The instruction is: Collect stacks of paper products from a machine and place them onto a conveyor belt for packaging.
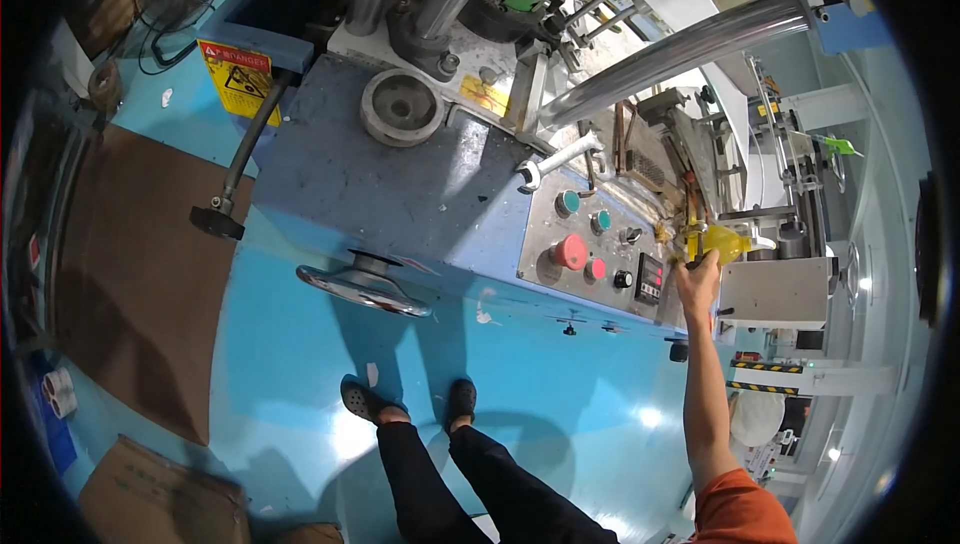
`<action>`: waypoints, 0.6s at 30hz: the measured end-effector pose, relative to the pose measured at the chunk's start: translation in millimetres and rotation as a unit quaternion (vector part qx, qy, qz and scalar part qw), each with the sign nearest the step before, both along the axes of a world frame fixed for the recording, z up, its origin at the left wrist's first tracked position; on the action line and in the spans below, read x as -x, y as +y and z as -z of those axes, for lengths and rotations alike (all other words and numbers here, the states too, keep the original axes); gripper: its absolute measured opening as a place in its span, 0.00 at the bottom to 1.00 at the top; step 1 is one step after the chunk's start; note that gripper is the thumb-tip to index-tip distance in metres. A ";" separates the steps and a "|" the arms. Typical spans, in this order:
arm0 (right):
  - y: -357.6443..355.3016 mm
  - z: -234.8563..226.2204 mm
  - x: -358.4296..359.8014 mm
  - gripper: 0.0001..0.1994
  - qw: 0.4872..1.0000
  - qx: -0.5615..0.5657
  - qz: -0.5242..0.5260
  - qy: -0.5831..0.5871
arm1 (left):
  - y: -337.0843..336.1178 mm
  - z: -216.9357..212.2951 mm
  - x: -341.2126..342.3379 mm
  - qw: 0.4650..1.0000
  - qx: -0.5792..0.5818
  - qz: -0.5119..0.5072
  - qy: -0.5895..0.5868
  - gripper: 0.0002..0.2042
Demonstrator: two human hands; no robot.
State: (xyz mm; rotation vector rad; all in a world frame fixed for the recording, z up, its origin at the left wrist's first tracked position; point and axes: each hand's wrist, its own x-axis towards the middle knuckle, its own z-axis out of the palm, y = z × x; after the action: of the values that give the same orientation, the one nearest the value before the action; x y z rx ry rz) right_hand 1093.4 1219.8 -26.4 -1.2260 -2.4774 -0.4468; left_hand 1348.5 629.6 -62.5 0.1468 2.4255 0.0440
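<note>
My right arm, in an orange sleeve, reaches out to the far right end of the machine's control panel. At its end my right hand (698, 282) is closed, with something thin and dark partly showing at the fingers; I cannot make out what it is. Right beside the fingertips is a yellow bottle (727, 243) with a white tip; whether the hand touches it is unclear. Close by on the panel (545, 229) are a digital display unit (650, 277), a black knob (623, 279), red buttons (570, 252) and green buttons (568, 204). My left hand is out of view.
An open-ended wrench (560, 161) and a thick metal ring (402, 107) lie on the blue-grey machine top (330, 134). A chrome handwheel (365, 289) juts from its front. Steel columns (680, 59) rise behind. Brown cardboard (140, 264) lies on the blue floor (270, 364).
</note>
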 end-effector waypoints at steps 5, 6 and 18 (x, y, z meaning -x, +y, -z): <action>57.2 -34.1 -21.4 0.15 0.972 0.222 -0.059 -0.056 | 5.1 -4.7 14.2 0.904 -0.115 -0.282 -0.299 0.29; 41.7 -39.1 -9.0 0.14 0.918 0.396 -0.002 0.018 | 4.8 -7.1 15.3 0.904 -0.107 -0.288 -0.299 0.29; 7.6 -5.9 5.5 0.17 0.998 0.006 -0.019 -0.066 | 12.3 -4.1 12.5 0.961 -0.141 -0.212 -0.105 0.30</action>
State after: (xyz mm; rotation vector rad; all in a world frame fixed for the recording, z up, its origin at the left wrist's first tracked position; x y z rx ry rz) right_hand 1087.9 1227.5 -20.4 -1.1863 -2.6137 -0.5179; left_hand 1335.9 641.9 -58.4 -0.2409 2.1851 0.5707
